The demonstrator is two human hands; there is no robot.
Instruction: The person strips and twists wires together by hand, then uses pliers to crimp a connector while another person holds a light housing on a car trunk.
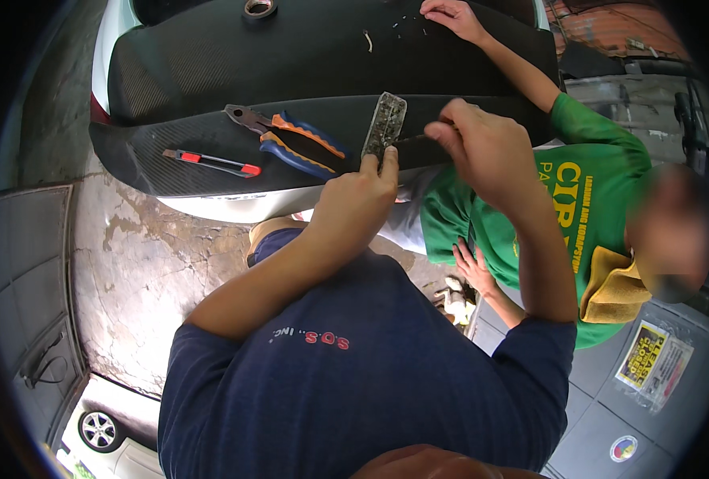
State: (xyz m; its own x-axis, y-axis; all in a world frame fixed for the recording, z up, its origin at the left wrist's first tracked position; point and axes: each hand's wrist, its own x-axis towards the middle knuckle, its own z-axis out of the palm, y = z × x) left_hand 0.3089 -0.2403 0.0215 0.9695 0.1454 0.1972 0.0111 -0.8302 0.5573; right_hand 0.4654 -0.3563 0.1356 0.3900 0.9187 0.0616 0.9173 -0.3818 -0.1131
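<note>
My left hand grips the lower end of a clear, flat rectangular piece with dark and metallic-looking bits inside, held upright over the edge of a dark car panel. My right hand is raised just to the right, its thumb and fingers pinched together. Between the two hands runs a thin dark strip; whether it is tape or wire I cannot tell. Left of my left hand lie pliers with orange and blue handles. A red and black utility knife rests beyond them.
A roll of black tape sits at the panel's far side, with small white scraps nearby. On the right, a person in a green shirt reaches a hand over the panel. A grey gate stands at the left.
</note>
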